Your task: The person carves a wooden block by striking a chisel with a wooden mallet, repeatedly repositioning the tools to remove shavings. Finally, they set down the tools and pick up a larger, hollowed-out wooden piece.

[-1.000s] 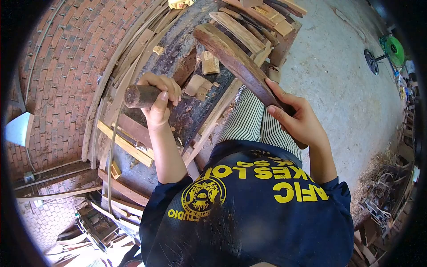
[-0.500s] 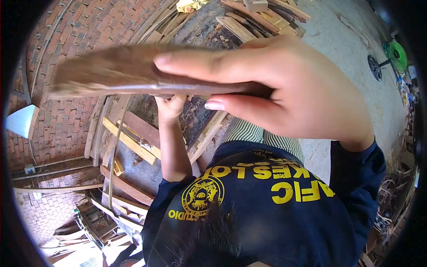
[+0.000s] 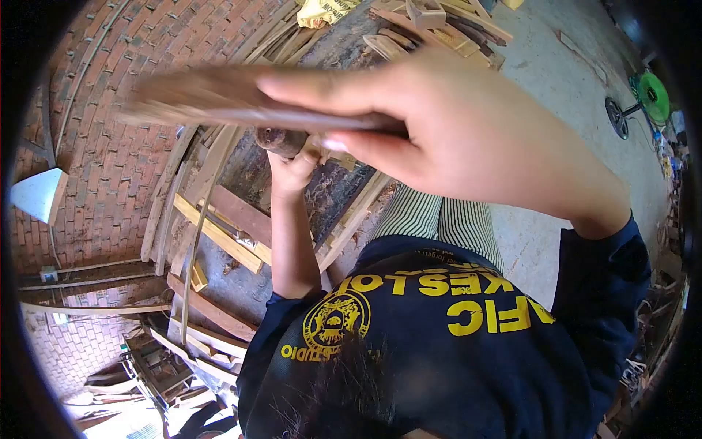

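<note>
We're holding a dark wooden plank in our R hand, a finger lying along its side & thumb showing at its lower edge; the far end's blurring. Our L hand is gripping a round-ended wooden handle just below in view; w/ the blur, we're not managing to tell if handle & plank are touching. Beneath, a dark work surface is lying near our striped trousers, w/ pale timber strips resting to the L. A green fan is standing far R, nr the concrete floor; a brick wall is rising at L.
</note>
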A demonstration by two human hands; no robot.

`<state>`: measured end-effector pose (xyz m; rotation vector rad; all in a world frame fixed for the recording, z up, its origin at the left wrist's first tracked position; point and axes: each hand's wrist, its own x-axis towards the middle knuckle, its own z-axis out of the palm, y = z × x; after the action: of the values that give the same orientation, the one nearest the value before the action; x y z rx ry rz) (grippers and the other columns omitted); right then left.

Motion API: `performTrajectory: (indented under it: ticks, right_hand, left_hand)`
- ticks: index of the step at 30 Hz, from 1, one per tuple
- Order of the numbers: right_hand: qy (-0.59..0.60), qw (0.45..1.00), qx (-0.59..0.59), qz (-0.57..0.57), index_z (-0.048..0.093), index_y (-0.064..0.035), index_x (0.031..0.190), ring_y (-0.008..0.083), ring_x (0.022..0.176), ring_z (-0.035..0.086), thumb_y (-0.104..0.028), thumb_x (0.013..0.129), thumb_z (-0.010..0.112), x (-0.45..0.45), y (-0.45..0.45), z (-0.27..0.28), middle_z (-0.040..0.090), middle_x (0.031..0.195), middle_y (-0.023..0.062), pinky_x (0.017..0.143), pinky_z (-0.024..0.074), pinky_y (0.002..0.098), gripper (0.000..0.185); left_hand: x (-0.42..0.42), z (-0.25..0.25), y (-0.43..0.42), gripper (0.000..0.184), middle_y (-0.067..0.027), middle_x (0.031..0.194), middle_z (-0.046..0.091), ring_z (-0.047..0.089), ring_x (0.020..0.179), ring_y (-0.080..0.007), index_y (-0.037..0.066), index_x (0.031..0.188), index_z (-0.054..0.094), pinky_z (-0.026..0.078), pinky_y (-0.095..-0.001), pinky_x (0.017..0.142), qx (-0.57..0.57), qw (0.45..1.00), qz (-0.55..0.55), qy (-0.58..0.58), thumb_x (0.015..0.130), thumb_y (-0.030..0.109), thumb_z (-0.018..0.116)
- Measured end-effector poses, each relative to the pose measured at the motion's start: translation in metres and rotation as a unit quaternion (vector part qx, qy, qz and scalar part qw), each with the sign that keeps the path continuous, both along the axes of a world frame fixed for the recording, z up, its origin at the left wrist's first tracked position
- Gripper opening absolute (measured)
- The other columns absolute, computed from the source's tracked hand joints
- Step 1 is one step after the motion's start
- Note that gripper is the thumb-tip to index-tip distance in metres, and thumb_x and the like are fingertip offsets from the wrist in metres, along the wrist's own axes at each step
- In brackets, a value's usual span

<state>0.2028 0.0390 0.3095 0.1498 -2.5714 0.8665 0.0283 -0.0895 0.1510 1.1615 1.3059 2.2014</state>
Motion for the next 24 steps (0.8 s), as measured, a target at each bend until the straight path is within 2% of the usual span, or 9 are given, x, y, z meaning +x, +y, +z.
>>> performTrajectory:
  ticks: [5,9,11,13,14,15,21,23,24]
  right_hand:
    - [-0.098,0.994,0.047,-0.01,0.056,-0.0161,0.127,0.0153,0.053,0.052,-0.003,0.083,0.062,0.005,0.009,0.003,0.064,0.076,0.012,0.051,0.041,0.0293,0.047]
    - [0.142,0.988,0.011,0.054,0.055,-0.014,0.128,0.0157,0.056,0.056,-0.004,0.084,0.061,-0.009,0.008,0.014,0.066,0.08,0.0144,0.052,0.0422,0.0302,0.046]
    - [0.239,0.966,0.02,0.098,0.054,-0.0136,0.128,0.0158,0.057,0.057,-0.004,0.084,0.061,-0.01,0.006,0.013,0.066,0.082,0.015,0.052,0.0428,0.0304,0.046]
    - [0.03,0.989,-0.124,0.078,0.054,-0.015,0.129,0.0164,0.055,0.058,-0.006,0.084,0.062,0.0,0.0,0.0,0.066,0.078,0.0128,0.051,0.0432,0.0302,0.047]
    - [-0.082,0.995,0.05,0.024,0.054,-0.0158,0.129,0.0175,0.052,0.056,-0.006,0.083,0.063,0.007,0.005,0.004,0.065,0.073,0.0109,0.05,0.043,0.03,0.048]
    - [-0.082,0.995,0.049,0.024,0.054,-0.0158,0.129,0.0175,0.052,0.056,-0.006,0.083,0.063,0.009,0.006,0.008,0.065,0.073,0.0109,0.05,0.043,0.03,0.048]
    - [-0.081,0.995,0.054,0.006,0.056,-0.0151,0.128,0.0186,0.053,0.056,-0.003,0.081,0.063,0.008,0.006,0.013,0.064,0.073,0.0111,0.052,0.0436,0.0307,0.048]
    - [0.164,0.985,0.016,0.043,0.057,-0.0144,0.127,0.0199,0.058,0.058,-0.002,0.081,0.064,0.0,0.003,0.02,0.065,0.078,0.0126,0.056,0.0451,0.0299,0.048]
    - [0.128,0.99,-0.034,0.052,0.057,-0.014,0.126,0.0216,0.062,0.059,-0.001,0.08,0.064,0.005,0.002,0.023,0.065,0.082,0.0136,0.058,0.0463,0.0305,0.049]
  left_hand:
    - [0.008,0.008,-0.003,0.032,-0.0023,0.074,0.054,0.051,0.062,-0.0119,0.006,0.091,0.051,0.041,-0.0235,0.054,-0.011,0.999,0.02,0.041,0.071,0.022,0.071]
    - [0.007,0.018,-0.003,0.018,-0.0043,0.063,0.05,0.043,0.048,-0.0107,0.006,0.078,0.046,0.034,-0.0248,0.045,-0.044,0.996,-0.074,0.022,0.079,0.01,0.064]
    - [-0.025,-0.011,-0.005,0.022,-0.0046,0.07,0.055,0.052,0.057,-0.0129,0.004,0.087,0.052,0.044,-0.0267,0.053,-0.024,0.979,-0.198,0.048,0.077,0.015,0.067]
    - [-0.004,-0.002,-0.002,0.031,-0.0051,0.078,0.058,0.056,0.068,-0.0145,0.003,0.096,0.053,0.047,-0.0286,0.062,-0.026,0.996,-0.079,0.045,0.075,0.017,0.069]
    - [0.005,0.001,-0.002,0.041,-0.0057,0.087,0.061,0.06,0.078,-0.0162,0.002,0.104,0.054,0.05,-0.0304,0.071,-0.03,0.998,0.043,0.037,0.073,0.02,0.071]
    - [0.002,-0.002,0.0,0.059,-0.0059,0.102,0.061,0.059,0.095,-0.018,0.001,0.116,0.05,0.048,-0.033,0.086,-0.019,0.999,-0.02,0.024,0.069,0.025,0.076]
    - [0.001,0.001,-0.002,0.049,-0.0045,0.098,0.06,0.059,0.087,-0.0154,0.002,0.112,0.051,0.049,-0.0302,0.078,-0.024,0.999,0.038,0.02,0.07,0.016,0.072]
    - [-0.01,0.019,-0.009,0.033,-0.0033,0.092,0.06,0.058,0.079,-0.0138,0.003,0.103,0.056,0.049,-0.0283,0.069,-0.192,0.926,-0.067,-0.318,0.073,0.009,0.067]
    - [-0.008,0.016,-0.008,0.033,-0.0033,0.092,0.06,0.058,0.079,-0.0138,0.003,0.103,0.056,0.049,-0.0283,0.069,-0.192,0.926,-0.066,-0.318,0.073,0.009,0.067]
